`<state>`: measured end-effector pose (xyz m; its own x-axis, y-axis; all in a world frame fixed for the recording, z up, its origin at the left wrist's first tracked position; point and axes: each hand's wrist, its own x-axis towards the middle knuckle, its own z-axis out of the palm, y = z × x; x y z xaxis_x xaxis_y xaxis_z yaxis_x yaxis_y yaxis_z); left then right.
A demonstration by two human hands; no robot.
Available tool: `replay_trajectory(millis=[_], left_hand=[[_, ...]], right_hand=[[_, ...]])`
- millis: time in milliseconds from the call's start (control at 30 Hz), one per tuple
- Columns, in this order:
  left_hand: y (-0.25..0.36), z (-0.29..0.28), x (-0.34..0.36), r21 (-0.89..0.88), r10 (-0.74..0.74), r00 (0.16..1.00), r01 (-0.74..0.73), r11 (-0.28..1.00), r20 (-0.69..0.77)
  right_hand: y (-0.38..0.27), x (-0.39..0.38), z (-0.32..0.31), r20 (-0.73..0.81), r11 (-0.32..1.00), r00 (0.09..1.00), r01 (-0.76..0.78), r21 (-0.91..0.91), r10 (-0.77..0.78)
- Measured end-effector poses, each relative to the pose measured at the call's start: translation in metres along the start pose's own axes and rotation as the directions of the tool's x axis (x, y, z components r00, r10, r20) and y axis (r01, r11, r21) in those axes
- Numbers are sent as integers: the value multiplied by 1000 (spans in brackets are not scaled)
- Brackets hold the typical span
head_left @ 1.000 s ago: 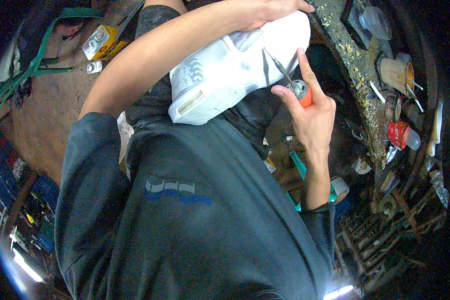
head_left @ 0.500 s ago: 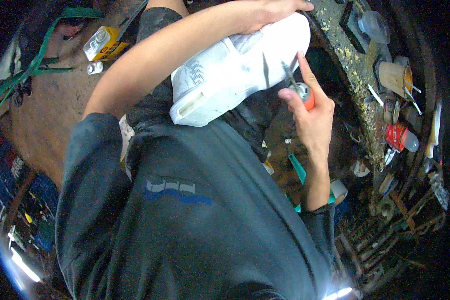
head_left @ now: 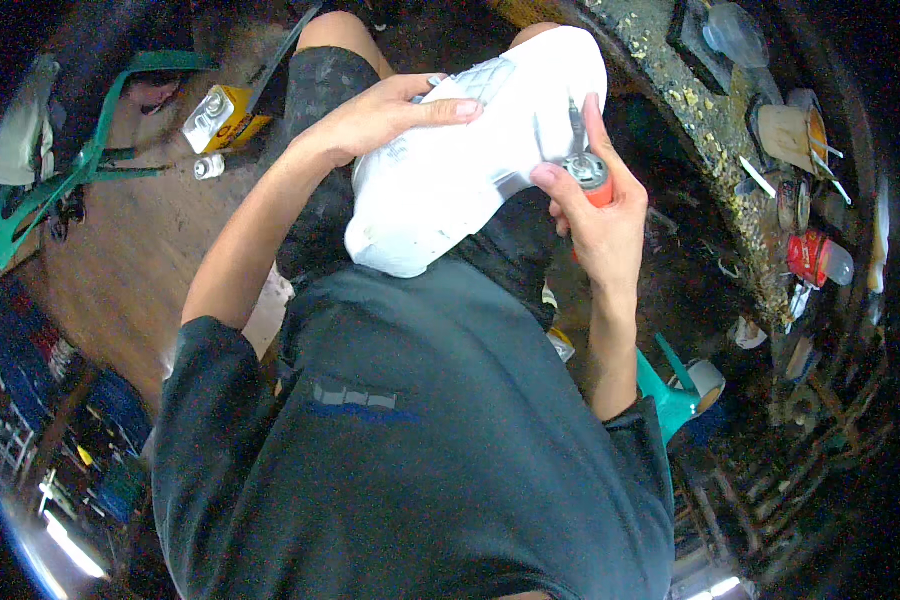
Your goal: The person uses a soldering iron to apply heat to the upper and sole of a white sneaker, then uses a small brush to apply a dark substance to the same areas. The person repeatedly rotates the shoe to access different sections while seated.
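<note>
Head view: left unit of a side-by-side fisheye pair, head-worn, aimed steeply down, upright and unmirrored. Close range: dark shirt [head_left: 470,430] fills lower middle, left hand [head_left: 382,118] and right hand [head_left: 610,215] farther up; straight edges bow toward the dark rim.

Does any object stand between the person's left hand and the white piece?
Nothing visible does: the left hand rests directly on the white piece. The orange tool is in the right hand, toward the piece's right side, not between them.
</note>
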<state>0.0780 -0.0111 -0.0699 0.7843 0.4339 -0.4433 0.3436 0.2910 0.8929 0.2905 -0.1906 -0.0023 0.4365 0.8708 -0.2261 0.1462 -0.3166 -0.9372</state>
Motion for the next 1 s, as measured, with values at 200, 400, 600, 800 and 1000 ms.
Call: replay_trajectory(millis=[200, 400, 600, 800, 1000], left_hand=[[40, -37, -47, -43, -219, 969, 215, 976, -113], [11, -43, -104, 295, -262, 903, 367, 882, -342], [-9, -32, -143, 539, 269, 780, 102, 836, -565], [-18, 6, -230, 682, 420, 902, -242, 690, -105], [-53, -7, -210, 690, 617, 761, -337, 641, -200]], right_hand=[[-4, 8, 19, 84, 999, 996, 14, -41, -10], [4, 0, 68, 248, 944, 969, 78, -322, 5], [8, 10, 78, 267, 927, 962, 50, -371, 55], [10, 28, 76, 389, 953, 880, -190, -237, 273], [3, 30, 63, 417, 936, 845, -351, -41, 335]])
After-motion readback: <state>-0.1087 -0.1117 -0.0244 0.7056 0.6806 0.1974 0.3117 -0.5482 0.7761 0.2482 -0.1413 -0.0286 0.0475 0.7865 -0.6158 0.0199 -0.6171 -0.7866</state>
